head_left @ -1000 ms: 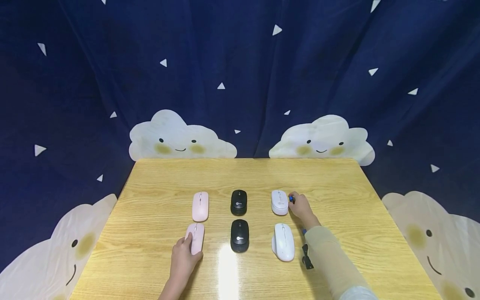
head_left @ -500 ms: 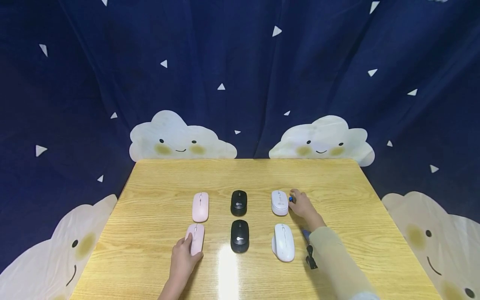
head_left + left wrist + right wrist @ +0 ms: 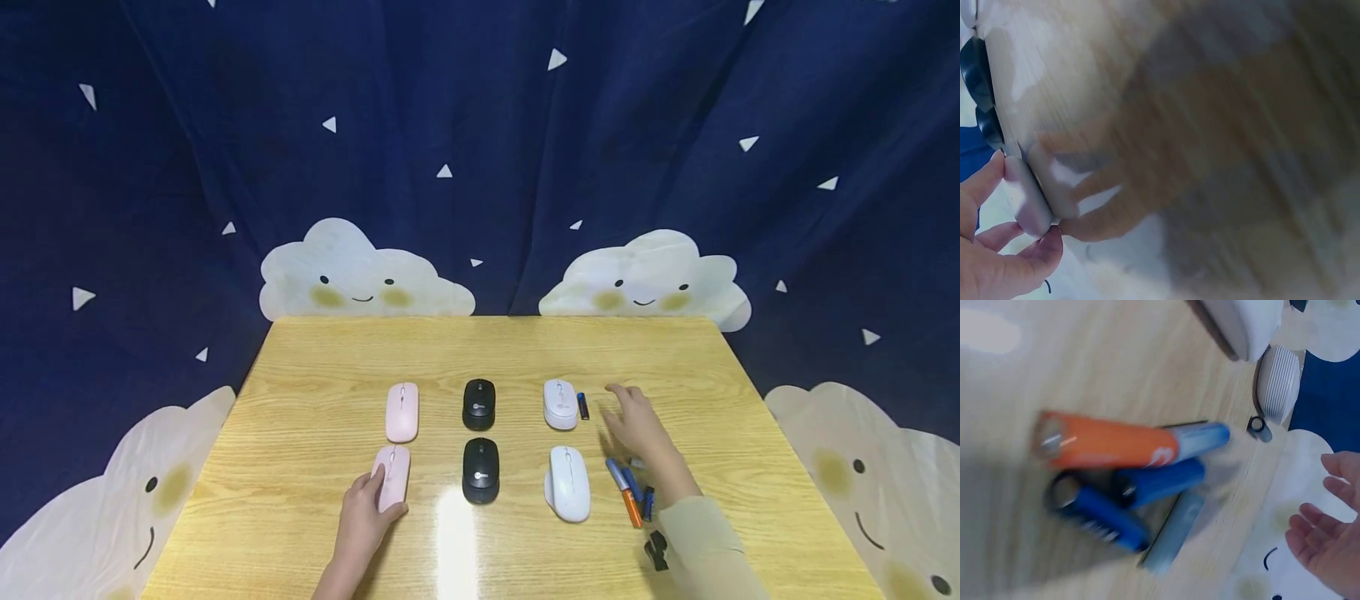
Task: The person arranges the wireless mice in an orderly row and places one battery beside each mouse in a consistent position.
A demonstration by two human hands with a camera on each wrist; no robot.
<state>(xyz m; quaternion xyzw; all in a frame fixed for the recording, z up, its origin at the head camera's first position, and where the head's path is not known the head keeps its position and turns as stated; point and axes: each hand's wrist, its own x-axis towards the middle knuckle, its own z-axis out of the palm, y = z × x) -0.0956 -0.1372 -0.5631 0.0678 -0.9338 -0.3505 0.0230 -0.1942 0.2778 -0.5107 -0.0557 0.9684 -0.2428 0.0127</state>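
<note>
My left hand (image 3: 363,518) grips the sides of the nearer pink computer mouse (image 3: 393,477), which lies on the table. In the left wrist view the fingers and thumb bracket that mouse (image 3: 1025,194) at its two sides. My right hand (image 3: 637,423) hovers with loosely spread fingers and holds nothing. To its left, a single dark blue battery (image 3: 582,406) lies right beside the far white mouse (image 3: 560,404). Under the right wrist lies a cluster of batteries, including an orange one (image 3: 1110,440), blue ones (image 3: 1160,481) and a grey one (image 3: 1175,531).
Another pink mouse (image 3: 402,412) lies beyond the held one. Two black mice (image 3: 478,404) stand in the middle column, and a larger white mouse (image 3: 570,483) is at the near right. A small black object (image 3: 656,550) sits by the right sleeve. A blue curtain (image 3: 480,125) hangs behind the table.
My right hand has let go of the blue battery beside the far white mouse and moved right. The battery cluster under the arm now shows. My left hand has stayed on the pink mouse.
</note>
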